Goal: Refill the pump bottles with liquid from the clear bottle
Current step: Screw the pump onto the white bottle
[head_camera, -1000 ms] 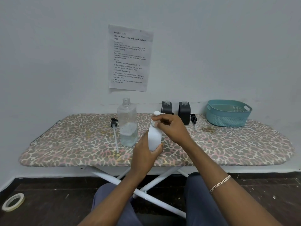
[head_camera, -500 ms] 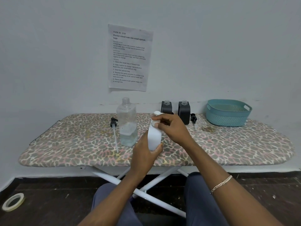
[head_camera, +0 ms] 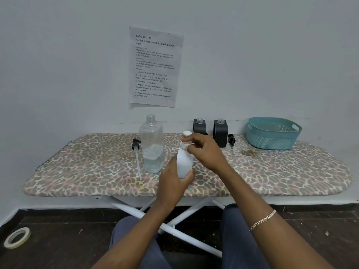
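My left hand [head_camera: 172,181] grips the lower body of a white pump bottle [head_camera: 183,164], held upright above the front of the ironing board [head_camera: 87,171]. My right hand [head_camera: 204,150] pinches the white pump cap at its neck. The clear bottle [head_camera: 152,146] stands uncapped just left of it, about a third full of clear liquid. Two black pump bottles [head_camera: 200,126] [head_camera: 220,133] stand uncapped at the back. One black pump head with its tube [head_camera: 137,158] lies left of the clear bottle, another [head_camera: 231,141] right of the black bottles.
A teal plastic basket [head_camera: 274,133] sits at the board's back right. A printed sheet [head_camera: 155,66] hangs on the wall. A tape roll [head_camera: 17,237] lies on the dark floor at the left. The board's white legs [head_camera: 174,228] cross over my knees.
My right hand has shifted slightly around the pump cap of the white bottle. The bottle and my left hand stay in about the same place.
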